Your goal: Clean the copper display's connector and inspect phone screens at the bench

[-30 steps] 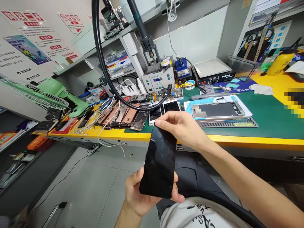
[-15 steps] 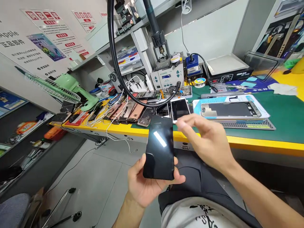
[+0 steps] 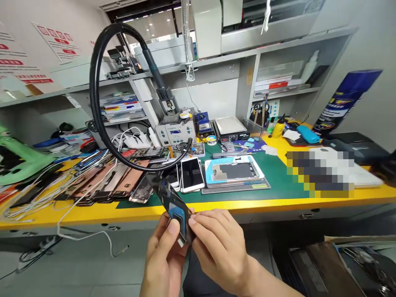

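A dark phone-shaped panel (image 3: 168,196) is held in front of the bench edge, tilted, with a blue patch near its lower end. My left hand (image 3: 163,251) grips its lower left side, the thumb pressed on the blue patch. My right hand (image 3: 219,243) holds the lower right edge with bent fingers; its fingertips meet the panel near the other hand. Beyond it, a white-framed phone (image 3: 192,174) lies on the green mat (image 3: 278,181).
A black hose (image 3: 95,82) loops over the bench near the panel. Pinkish phone housings (image 3: 105,181) and white cables lie left. A boxed screen (image 3: 233,171) lies on the mat, a hot-air station (image 3: 177,133) behind. A blue spray can (image 3: 343,103) stands right.
The view has swung right. The panel has turned from its glossy face to a steep tilt showing the blue patch. My right hand has come down onto its lower side.
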Motion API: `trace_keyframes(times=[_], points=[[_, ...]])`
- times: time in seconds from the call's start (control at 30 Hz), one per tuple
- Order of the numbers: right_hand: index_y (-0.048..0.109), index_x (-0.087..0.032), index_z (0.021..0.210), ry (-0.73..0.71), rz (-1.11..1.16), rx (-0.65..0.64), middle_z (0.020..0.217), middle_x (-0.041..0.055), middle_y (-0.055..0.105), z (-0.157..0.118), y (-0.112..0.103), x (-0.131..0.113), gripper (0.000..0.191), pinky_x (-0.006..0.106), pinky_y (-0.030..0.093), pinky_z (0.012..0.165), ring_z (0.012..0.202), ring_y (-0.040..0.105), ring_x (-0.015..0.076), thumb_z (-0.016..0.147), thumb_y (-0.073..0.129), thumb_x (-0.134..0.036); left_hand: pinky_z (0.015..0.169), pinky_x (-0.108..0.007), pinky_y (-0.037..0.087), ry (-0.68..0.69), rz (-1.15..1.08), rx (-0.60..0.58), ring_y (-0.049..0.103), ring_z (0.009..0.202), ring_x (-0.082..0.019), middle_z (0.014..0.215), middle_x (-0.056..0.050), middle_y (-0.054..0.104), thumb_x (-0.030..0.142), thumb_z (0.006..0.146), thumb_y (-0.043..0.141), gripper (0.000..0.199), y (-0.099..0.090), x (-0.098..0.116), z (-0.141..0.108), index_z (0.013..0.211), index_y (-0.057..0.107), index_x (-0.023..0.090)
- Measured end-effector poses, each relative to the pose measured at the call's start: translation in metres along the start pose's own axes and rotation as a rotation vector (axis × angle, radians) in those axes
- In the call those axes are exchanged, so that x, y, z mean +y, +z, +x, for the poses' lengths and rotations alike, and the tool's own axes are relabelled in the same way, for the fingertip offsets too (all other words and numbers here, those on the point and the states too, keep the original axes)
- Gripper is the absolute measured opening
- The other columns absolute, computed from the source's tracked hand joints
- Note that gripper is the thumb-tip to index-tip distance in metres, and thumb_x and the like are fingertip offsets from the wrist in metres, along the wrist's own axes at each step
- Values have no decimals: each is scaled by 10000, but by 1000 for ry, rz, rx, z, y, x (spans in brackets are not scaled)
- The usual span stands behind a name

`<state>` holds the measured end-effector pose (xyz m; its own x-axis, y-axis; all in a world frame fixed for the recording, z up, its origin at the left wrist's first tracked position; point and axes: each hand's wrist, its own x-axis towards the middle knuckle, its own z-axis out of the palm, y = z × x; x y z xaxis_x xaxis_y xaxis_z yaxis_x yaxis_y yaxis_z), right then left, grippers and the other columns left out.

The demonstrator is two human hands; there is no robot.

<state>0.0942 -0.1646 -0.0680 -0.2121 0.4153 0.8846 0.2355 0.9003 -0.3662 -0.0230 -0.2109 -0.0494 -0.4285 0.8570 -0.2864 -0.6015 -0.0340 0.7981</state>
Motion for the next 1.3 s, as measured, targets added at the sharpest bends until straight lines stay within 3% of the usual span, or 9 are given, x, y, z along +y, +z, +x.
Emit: trace_keyframes(times=[0.07, 0.2, 0.37, 0.53, 0.73, 0.83, 0.97, 1.17, 1.3], points=[[643, -208, 1128, 130, 71, 74, 935, 78, 750, 5, -7, 2, 375, 360, 565, 717, 826, 702, 222, 819, 557, -13, 739, -274, 572, 49, 25, -114, 658, 919, -216, 974, -48, 718, 385, 702, 793, 323, 16, -2, -1, 957, 711, 206], [716, -219, 864, 770, 262, 178, 808, 35, 730, 20, -36, 20, 85, 289, 554, 658, 721, 682, 193, 893, 637, -226, 908, -439, 537, 91, 209, -362, 632, 1037, -316, 1094, -119, 678, 460, 760, 717, 394, 22, -6, 0, 1035, 672, 183], [682, -146, 782, 1172, 638, 160, 736, 31, 670, 37, -102, 79, 274, 251, 554, 596, 652, 658, 166, 747, 815, -383, 992, -376, 484, 341, 730, -344, 612, 1098, -289, 1118, -95, 666, 368, 762, 735, 300, -3, 5, 19, 1007, 662, 212], [689, -128, 804, 1256, 602, 195, 727, 30, 650, 43, -157, 123, 282, 229, 567, 511, 617, 650, 158, 670, 869, -299, 990, -327, 453, 703, 1168, -449, 584, 1123, -222, 1162, -20, 635, 352, 848, 639, 233, -3, 33, 56, 1070, 612, 285], [672, -111, 820, 1297, 504, 291, 749, 44, 640, 43, -180, 153, 101, 243, 585, 502, 624, 654, 160, 778, 752, -154, 856, -278, 509, 819, 1423, -707, 581, 1071, -191, 1143, 0, 626, 377, 888, 586, 201, 29, 45, 86, 1075, 593, 306], [645, -110, 862, 1332, 457, 342, 765, 28, 629, 39, -182, 164, 14, 246, 574, 514, 619, 639, 139, 867, 651, -121, 885, -299, 504, 819, 1472, -737, 579, 1059, -189, 1152, 6, 624, 406, 896, 569, 203, 41, 46, 97, 1075, 589, 311], [603, -121, 947, 1370, 407, 370, 788, -16, 597, 35, -181, 172, 64, 215, 534, 541, 622, 599, 97, 953, 588, -183, 941, -342, 477, 823, 1519, -736, 579, 1061, -197, 1167, -5, 617, 446, 891, 565, 242, 52, 46, 113, 1083, 582, 299], [579, -124, 853, 1403, 481, 156, 722, -31, 555, 42, -162, 168, 105, 163, 434, 434, 570, 562, 85, 933, 603, -189, 986, -415, 446, 806, 1652, -873, 546, 1147, -249, 1227, -55, 588, 481, 880, 550, 326, 68, 34, 126, 1121, 572, 262], [560, -141, 765, 1382, 507, 33, 644, -39, 508, 51, -145, 166, 142, 146, 316, 335, 486, 503, 74, 844, 657, -206, 1054, -428, 407, 856, 1637, -823, 494, 1239, -266, 1339, -66, 529, 544, 827, 598, 562, 81, 30, 130, 1295, 465, 263]])
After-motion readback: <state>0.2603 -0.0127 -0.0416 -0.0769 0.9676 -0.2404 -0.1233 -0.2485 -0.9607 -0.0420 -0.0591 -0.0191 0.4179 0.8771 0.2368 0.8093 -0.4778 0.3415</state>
